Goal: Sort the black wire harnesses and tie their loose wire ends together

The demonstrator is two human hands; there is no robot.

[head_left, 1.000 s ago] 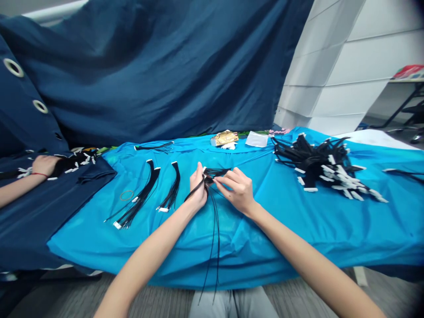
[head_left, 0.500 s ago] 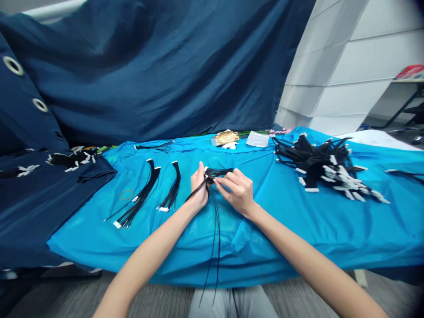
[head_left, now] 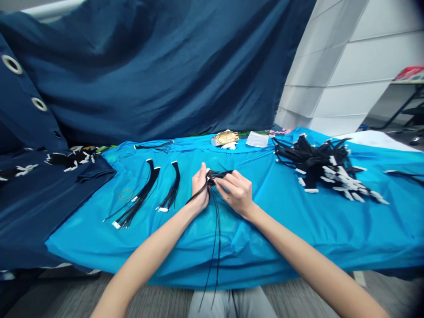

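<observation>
Both hands hold a black wire harness (head_left: 220, 173) with a small white connector, over the middle of the blue cloth. My left hand (head_left: 200, 189) is closed round the wires at the connector end, thumb pointing up. From the right, my right hand (head_left: 237, 191) pinches at the wires beside the connector; the fingertips partly hide what they grip. Several loose wires (head_left: 217, 234) hang from the hands over the table's front edge. To the left lie a short harness (head_left: 172, 187) and a longer harness bundle (head_left: 141, 198), both with white connectors.
A large heap of black harnesses (head_left: 318, 161) lies at the right. Behind my hands are a gold packet (head_left: 227, 138) and a clear plastic bag (head_left: 257, 139). A rubber band (head_left: 126, 194) rests at left. More harnesses (head_left: 71, 159) lie on the dark cloth (head_left: 62, 198).
Both hands stay at nearly the same spot with the harness held. The right hand's fingers have shifted very slightly at the connector.
</observation>
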